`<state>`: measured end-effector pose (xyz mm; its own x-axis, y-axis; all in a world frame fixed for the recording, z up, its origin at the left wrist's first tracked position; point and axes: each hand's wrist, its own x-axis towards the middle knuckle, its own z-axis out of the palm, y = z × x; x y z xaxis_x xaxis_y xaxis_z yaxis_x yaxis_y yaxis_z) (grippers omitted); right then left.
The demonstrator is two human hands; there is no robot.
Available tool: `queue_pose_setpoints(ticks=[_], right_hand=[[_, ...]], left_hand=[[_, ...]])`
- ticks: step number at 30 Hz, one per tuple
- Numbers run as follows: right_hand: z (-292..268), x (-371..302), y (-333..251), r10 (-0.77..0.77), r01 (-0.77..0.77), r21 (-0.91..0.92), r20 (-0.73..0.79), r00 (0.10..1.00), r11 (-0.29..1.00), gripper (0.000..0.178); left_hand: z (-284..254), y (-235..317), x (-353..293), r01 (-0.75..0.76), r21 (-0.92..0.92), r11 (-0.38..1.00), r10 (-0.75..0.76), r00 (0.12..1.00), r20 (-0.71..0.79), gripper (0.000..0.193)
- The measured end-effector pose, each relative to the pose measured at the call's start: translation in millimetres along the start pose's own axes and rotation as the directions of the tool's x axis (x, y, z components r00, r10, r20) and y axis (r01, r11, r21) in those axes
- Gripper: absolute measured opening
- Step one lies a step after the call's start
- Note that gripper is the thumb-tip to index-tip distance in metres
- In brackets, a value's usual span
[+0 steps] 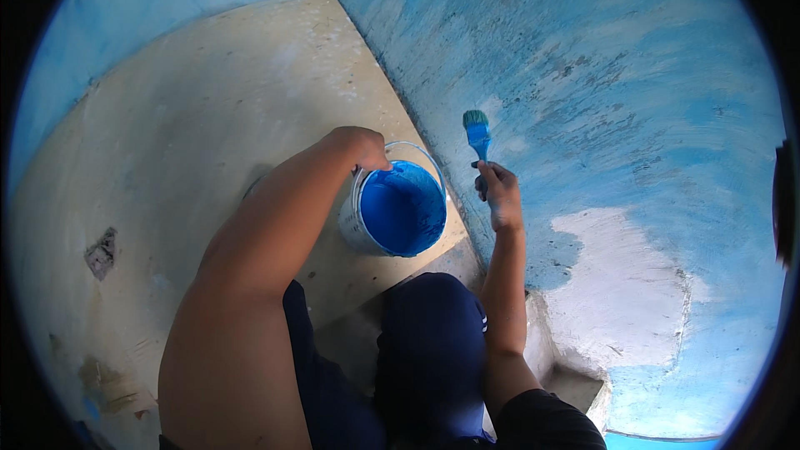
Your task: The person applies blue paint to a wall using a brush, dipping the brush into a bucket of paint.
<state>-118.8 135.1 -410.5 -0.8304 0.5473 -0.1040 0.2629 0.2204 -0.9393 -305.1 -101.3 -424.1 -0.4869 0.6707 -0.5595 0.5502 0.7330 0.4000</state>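
Observation:
My right hand [500, 192] is closed around the handle of a paintbrush [477, 135], held upright in front of the blue wall. Blue paint coats its ferrule, and the bristles look greenish-blue. My left hand [367, 150] grips the rim of a white bucket [357, 229] at its upper left, fingers partly hidden. Inside the bucket lies blue paint [390, 210], with smears up the inner wall. The thin wire handle [427, 154] arcs over the bucket's far side.
Patchy blue paint covers the right wall [617, 100]; a bare white patch [617, 283] shows low on it. The beige surface [183, 133] under the bucket has a chipped hole [102, 254] at left. My knee in dark blue cloth [433, 325] is close below the bucket.

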Motion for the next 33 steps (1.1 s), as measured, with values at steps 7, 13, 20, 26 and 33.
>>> queue_pose_setpoints(ticks=[7,13,20,26,33], right_hand=[[-6.5,-42.8,-82.3,-0.128,0.195,-0.233,0.273,0.953,0.953,0.028],[27.6,-28.6,-39.9,-0.031,0.33,-0.559,0.477,0.878,0.761,0.032],[86.5,-33.6,0.4,0.031,0.347,-0.852,0.389,0.921,0.391,0.028],[24.3,-46.6,-44.9,-0.104,0.257,-0.475,0.324,0.94,0.842,0.026],[-30.8,-51.1,3.3,0.218,-0.233,0.053,0.209,0.953,0.971,0.025]], left_hand=[[-7.6,6.1,-4.9,0.004,0.038,0.999,-0.006,0.997,0.073,0.057],[-10.1,6.3,-1.0,0.017,0.025,1.0,-0.02,0.994,0.107,0.057],[-8.5,5.0,11.3,0.0,-0.004,1.0,0.0,0.989,0.147,0.057],[-7.9,1.2,-1.8,0.025,-0.019,1.0,-0.022,0.992,0.125,0.059],[-9.8,2.0,16.2,0.088,-0.067,0.994,-0.073,0.977,0.202,0.057]])
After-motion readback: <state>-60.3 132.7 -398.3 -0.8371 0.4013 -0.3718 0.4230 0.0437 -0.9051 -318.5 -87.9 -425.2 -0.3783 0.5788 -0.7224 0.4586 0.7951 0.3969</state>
